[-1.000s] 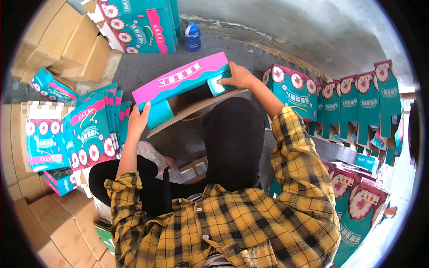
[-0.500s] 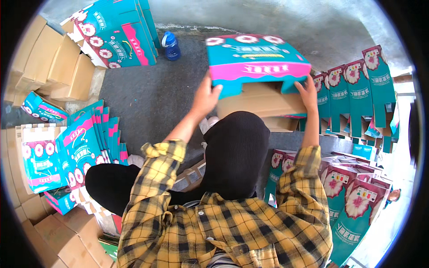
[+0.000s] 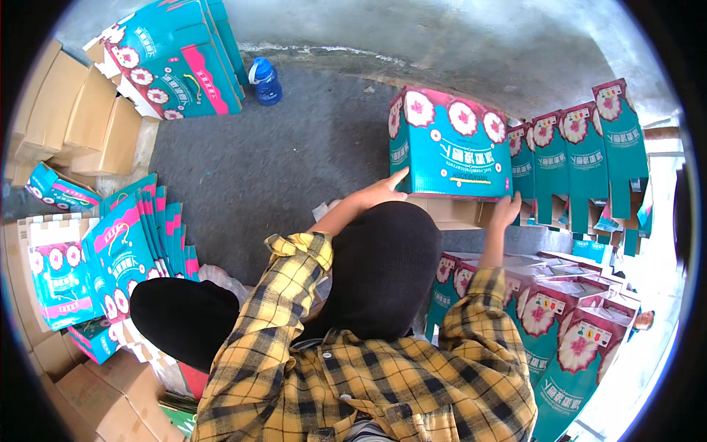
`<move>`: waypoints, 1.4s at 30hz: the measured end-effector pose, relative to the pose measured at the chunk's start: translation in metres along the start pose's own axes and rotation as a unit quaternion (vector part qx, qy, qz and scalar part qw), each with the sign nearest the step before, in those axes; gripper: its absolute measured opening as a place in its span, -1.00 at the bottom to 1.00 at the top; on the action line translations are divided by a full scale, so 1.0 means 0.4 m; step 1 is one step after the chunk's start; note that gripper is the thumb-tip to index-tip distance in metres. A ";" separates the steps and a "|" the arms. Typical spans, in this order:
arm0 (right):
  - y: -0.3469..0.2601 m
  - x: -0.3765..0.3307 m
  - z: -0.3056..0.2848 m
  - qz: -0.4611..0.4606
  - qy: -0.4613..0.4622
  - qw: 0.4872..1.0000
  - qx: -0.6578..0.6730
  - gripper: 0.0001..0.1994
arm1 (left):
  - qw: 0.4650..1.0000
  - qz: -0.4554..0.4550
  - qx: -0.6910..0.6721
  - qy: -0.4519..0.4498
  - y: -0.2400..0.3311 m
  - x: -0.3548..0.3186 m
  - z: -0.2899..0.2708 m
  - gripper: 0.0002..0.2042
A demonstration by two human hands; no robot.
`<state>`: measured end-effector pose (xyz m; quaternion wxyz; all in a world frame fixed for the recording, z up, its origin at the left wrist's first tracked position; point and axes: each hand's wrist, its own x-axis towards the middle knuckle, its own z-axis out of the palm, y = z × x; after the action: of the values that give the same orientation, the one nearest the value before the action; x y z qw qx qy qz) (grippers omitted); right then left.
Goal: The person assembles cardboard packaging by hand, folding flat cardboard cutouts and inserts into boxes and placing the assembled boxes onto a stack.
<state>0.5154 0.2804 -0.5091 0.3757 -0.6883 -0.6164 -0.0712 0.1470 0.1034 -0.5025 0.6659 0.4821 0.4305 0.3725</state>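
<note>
A teal carton with pink trim and white flower prints [image 3: 451,144] stands upright ahead of me on the dark floor, beside a row of the same cartons [image 3: 582,151]. My left hand [image 3: 379,193] presses its lower left edge. My right hand [image 3: 505,211] grips its lower right corner. A brown cardboard flap [image 3: 449,212] shows under the carton. My yellow plaid sleeves reach up from below, and a black cloth [image 3: 383,265] covers the middle of the view.
Flat teal cartons [image 3: 125,250] lean in a stack on the left. Brown cardboard boxes [image 3: 81,125] and more teal cartons [image 3: 173,62] sit at the upper left. A blue bottle [image 3: 266,79] stands on the floor. Further cartons [image 3: 560,331] crowd the lower right.
The carton has swung from lying flat and tilted in my raised hands to standing upright on the right, next to the row. Both hands moved right and down with it.
</note>
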 end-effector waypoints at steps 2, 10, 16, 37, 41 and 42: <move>-0.301 -0.107 -0.049 -0.086 -0.126 0.982 0.112 -0.56 | 0.999 -0.042 0.017 0.019 -0.018 -0.040 -0.029 -0.27; -0.573 -0.308 -0.052 -0.302 -0.267 0.913 -0.059 -0.26 | 0.979 -0.032 0.021 0.201 0.010 -0.156 -0.056 -0.47; -0.509 -0.229 0.012 -0.313 -0.250 0.915 -0.035 -0.28 | 0.943 -0.046 0.281 0.174 0.294 -0.536 -0.138 -0.57; -1.002 -0.251 -0.202 -0.321 -0.584 0.698 0.262 -0.54 | 0.530 -0.015 0.445 0.722 0.149 -1.211 0.181 -0.39; -1.194 -0.383 -0.335 -0.466 -0.622 0.576 0.252 -0.59 | 0.541 0.003 0.403 0.738 0.133 -1.228 0.204 -0.44; -1.219 -0.408 -0.342 -0.520 -0.603 0.564 0.219 -0.60 | 0.544 0.012 0.383 0.746 0.126 -1.229 0.207 -0.45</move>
<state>0.0879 0.0472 -0.2944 -0.0464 -0.0284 -0.9477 0.3144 0.0470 -0.3582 -0.3351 -0.1481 0.2452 0.8679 0.4058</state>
